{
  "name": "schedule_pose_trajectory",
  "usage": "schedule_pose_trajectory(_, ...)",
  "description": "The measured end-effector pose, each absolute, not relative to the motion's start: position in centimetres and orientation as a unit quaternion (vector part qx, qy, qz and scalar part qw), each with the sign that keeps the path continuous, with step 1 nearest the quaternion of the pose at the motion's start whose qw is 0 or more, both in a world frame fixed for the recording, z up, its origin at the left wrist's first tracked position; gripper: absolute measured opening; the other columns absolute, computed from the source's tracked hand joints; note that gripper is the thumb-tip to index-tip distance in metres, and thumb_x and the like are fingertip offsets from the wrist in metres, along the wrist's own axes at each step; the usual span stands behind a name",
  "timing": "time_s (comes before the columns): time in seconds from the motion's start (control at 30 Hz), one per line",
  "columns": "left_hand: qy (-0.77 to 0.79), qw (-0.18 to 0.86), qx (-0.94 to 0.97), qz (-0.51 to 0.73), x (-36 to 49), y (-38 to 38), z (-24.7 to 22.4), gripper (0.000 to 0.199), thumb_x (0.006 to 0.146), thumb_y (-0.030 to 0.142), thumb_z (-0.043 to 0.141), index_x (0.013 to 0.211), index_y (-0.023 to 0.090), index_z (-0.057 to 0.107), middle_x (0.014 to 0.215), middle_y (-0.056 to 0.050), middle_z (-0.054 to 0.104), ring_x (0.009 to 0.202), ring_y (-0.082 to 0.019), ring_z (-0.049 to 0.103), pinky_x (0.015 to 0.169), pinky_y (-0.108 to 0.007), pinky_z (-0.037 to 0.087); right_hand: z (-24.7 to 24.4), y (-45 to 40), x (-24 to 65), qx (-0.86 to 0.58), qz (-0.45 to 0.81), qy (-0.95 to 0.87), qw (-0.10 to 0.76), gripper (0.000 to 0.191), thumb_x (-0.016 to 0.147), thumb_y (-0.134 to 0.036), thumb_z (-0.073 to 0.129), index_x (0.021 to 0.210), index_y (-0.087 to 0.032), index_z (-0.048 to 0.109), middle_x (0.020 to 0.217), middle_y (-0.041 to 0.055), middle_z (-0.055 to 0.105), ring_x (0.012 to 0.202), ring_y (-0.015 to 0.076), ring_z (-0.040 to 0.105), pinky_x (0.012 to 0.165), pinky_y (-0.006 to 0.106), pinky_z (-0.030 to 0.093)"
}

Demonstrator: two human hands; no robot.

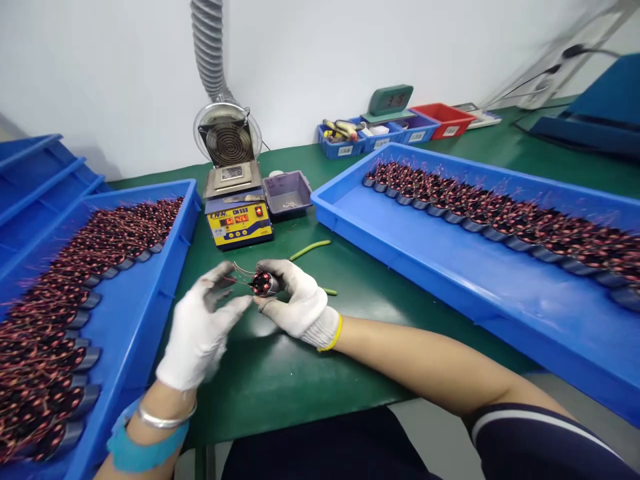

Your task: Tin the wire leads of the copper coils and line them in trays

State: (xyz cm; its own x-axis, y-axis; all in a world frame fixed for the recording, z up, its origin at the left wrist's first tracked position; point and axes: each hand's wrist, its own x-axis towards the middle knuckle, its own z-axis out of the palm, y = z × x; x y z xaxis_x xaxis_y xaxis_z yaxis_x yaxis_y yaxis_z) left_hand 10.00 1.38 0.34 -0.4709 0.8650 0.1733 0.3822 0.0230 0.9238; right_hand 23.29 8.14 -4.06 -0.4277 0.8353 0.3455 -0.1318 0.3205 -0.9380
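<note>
My right hand (297, 297), in a white knit glove with a yellow cuff edge, grips a small round motor stator (263, 283). The stator has a grey metal shell, dark insides and reddish coils, and faces left. Thin copper wires (243, 270) stick out of it toward my left hand (200, 320). That hand is gloved too, thumb and fingers apart beside the wire ends; whether a fingertip touches a wire is unclear. Behind my right hand lies a tool with green handles (310, 249), its head hidden.
A yellow-fronted solder pot (240, 227) stands under a fume hose (209, 53), beside a grey tray (287, 193). Blue trays of stators flank me, left (135, 327) and right (425, 240). Small bins (343, 148) and a green digital clock (391, 100) line the wall.
</note>
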Motion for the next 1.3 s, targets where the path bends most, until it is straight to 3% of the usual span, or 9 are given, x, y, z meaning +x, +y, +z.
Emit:
schedule_pose_trajectory(0.13, 0.636, 0.32, 0.493, 0.5, 10.7, 3.6, -1.7, 0.067, 0.067, 0.053, 0.066, 0.118, 0.012, 0.056, 0.122, -0.012, 0.06, 0.117, -0.03, 0.053, 0.102, -0.042, 0.04, -4.6, 8.4, 22.6, -0.253, 0.61, -0.586, 0.47, 0.046, 0.067, -0.022, 0.064, 0.112, -0.02, 0.054, 0.11, 0.0051, 0.063, 0.097, 0.0174, 0.063, 0.089, 0.032, 0.052)
schedule_pose_trajectory(0.33, 0.586, 0.324, 0.519, 0.531, 10.8, 4.7, -4.0, 0.057, 0.082, 0.048, 0.052, 0.128, 0.014, 0.048, 0.123, -0.011, 0.06, 0.119, -0.026, 0.052, 0.102, -0.038, 0.041, -3.3, 11.3, 21.8, -0.266, 0.64, -0.571, 0.44, 0.049, 0.064, -0.02, 0.067, 0.11, -0.02, 0.051, 0.106, 0.0057, 0.062, 0.094, 0.0167, 0.063, 0.089, 0.032, 0.053)
schedule_pose_trajectory(0.43, 0.568, 0.355, 0.533, 0.518, 10.8, 4.7, -4.6, 0.061, 0.083, 0.047, 0.051, 0.134, 0.015, 0.041, 0.126, -0.013, 0.057, 0.115, -0.025, 0.055, 0.098, -0.039, 0.044, -0.5, 15.4, 20.6, -0.309, 0.571, -0.624, 0.435, 0.055, 0.065, -0.022, 0.066, 0.117, -0.017, 0.047, 0.103, 0.0065, 0.061, 0.093, 0.0166, 0.063, 0.085, 0.032, 0.053)
schedule_pose_trajectory(0.53, 0.577, 0.366, 0.515, 0.517, 10.7, 5.0, -4.9, 0.068, 0.083, 0.048, 0.052, 0.138, 0.012, 0.034, 0.125, -0.015, 0.057, 0.112, -0.025, 0.057, 0.094, -0.04, 0.046, 3.4, 20.6, 18.6, -0.374, 0.424, -0.719, 0.404, 0.047, 0.07, -0.028, 0.063, 0.113, -0.015, 0.05, 0.099, 0.0062, 0.061, 0.093, 0.0179, 0.061, 0.085, 0.034, 0.05)
schedule_pose_trajectory(0.63, 0.608, 0.363, 0.516, 0.482, 10.7, 5.4, -5.1, 0.075, 0.076, 0.048, 0.061, 0.137, 0.012, 0.037, 0.118, -0.015, 0.061, 0.104, -0.025, 0.06, 0.091, -0.041, 0.047, 7.0, 25.2, 16.1, -0.405, 0.283, -0.795, 0.352, 0.034, 0.079, -0.037, 0.053, 0.102, -0.013, 0.056, 0.095, 0.0055, 0.06, 0.098, 0.0189, 0.059, 0.088, 0.034, 0.045)
schedule_pose_trajectory(0.77, 0.644, 0.342, 0.526, 0.438, 10.8, 5.6, -5.1, 0.073, 0.072, 0.045, 0.066, 0.134, 0.015, 0.043, 0.113, -0.011, 0.064, 0.099, -0.023, 0.061, 0.091, -0.041, 0.048, 9.8, 29.0, 13.0, -0.432, 0.166, -0.838, 0.29, 0.034, 0.084, -0.042, 0.046, 0.09, -0.011, 0.058, 0.091, 0.0069, 0.059, 0.098, 0.0179, 0.057, 0.087, 0.029, 0.042)
schedule_pose_trajectory(1.07, 0.636, 0.307, 0.582, 0.403, 10.7, 5.7, -5.0, 0.062, 0.072, 0.044, 0.065, 0.126, 0.018, 0.05, 0.114, -0.008, 0.064, 0.098, -0.022, 0.06, 0.09, -0.038, 0.048, 9.8, 32.4, 8.2, -0.466, 0.12, -0.844, 0.235, 0.045, 0.079, -0.049, 0.053, 0.101, -0.011, 0.057, 0.1, 0.0108, 0.057, 0.104, 0.0225, 0.055, 0.088, 0.032, 0.041)
schedule_pose_trajectory(1.3, 0.635, 0.299, 0.601, 0.382, 10.7, 5.7, -4.5, 0.056, 0.072, 0.043, 0.064, 0.123, 0.02, 0.054, 0.108, -0.006, 0.065, 0.097, -0.021, 0.06, 0.09, -0.037, 0.048, 9.1, 31.7, 7.1, -0.474, 0.063, -0.848, 0.23, 0.037, 0.079, -0.046, 0.051, 0.093, -0.012, 0.058, 0.091, 0.0102, 0.058, 0.102, 0.0265, 0.057, 0.086, 0.034, 0.044)
